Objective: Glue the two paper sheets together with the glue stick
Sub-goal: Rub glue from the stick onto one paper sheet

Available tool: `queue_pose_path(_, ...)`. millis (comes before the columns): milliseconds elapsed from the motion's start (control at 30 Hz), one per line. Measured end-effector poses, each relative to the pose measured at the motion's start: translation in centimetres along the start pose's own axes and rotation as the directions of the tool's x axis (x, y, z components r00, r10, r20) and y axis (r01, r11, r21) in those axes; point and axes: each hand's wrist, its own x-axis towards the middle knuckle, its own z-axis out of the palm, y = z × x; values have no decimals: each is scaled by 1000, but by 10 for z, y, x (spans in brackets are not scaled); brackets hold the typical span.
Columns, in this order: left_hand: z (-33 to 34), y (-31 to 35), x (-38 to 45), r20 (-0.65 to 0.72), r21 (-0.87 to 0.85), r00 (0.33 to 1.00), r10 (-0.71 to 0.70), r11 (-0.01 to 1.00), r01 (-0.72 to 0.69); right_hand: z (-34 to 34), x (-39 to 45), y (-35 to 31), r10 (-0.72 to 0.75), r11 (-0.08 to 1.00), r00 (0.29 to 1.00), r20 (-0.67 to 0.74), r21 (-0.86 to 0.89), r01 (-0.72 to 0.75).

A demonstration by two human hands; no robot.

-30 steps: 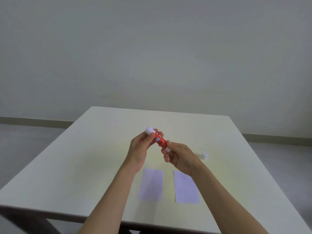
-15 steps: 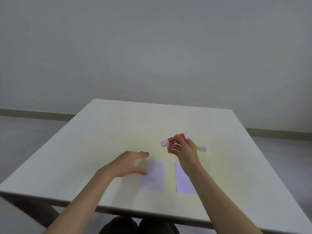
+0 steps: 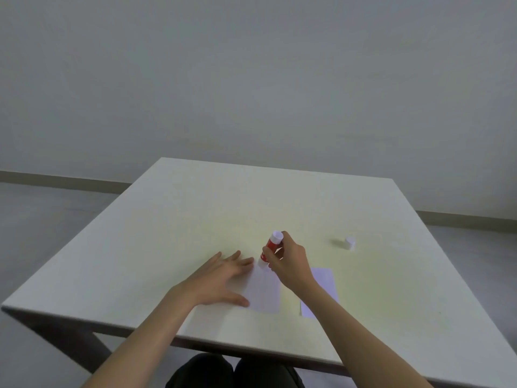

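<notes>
Two small white paper sheets lie side by side near the table's front edge. My left hand (image 3: 221, 278) rests flat with fingers spread on the left edge of the left sheet (image 3: 264, 292). My right hand (image 3: 288, 260) grips a red glue stick (image 3: 270, 247), tilted with its white tip down on the far end of the left sheet. The right sheet (image 3: 324, 281) is partly hidden under my right forearm. The glue stick's white cap (image 3: 349, 243) stands on the table to the right.
The pale table (image 3: 195, 219) stands before a plain grey wall. Its front edge runs just below the sheets, and my dark-clothed knees (image 3: 237, 373) show beneath it.
My left hand let go of the glue stick and came down flat onto the left sheet. My right hand swung the glue stick leftward and tipped it down onto that sheet's far end.
</notes>
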Motion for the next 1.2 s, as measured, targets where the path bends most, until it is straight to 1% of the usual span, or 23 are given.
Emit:
queue_pose_path(100,0,-2,2,1,96,1000,16,995,-16,3,0,1,-12,1000,1000,8,-15,12)
queue_pose_path(167,-1,-3,3,11,121,1000,21,992,-22,5,0,1,-24,999,1000,9,-25,24)
queue_pose_path(367,1,-3,2,12,125,999,32,992,-33,7,-1,3,-47,998,999,-26,-29,46)
queue_pose_path(500,-2,0,2,16,89,998,53,995,-54,6,0,3,-53,998,997,-55,-41,51)
queue_pose_path(733,-1,-3,4,49,40,998,50,998,-52,7,-1,5,-60,997,997,-47,-43,58)
queue_pose_path(933,-1,-3,7,4,59,999,42,997,-42,6,-1,9,-40,997,998,-47,-60,38)
queue_pose_path(1200,-4,-6,10,42,118,997,59,991,-64,5,2,9,-49,997,997,-51,-59,46)
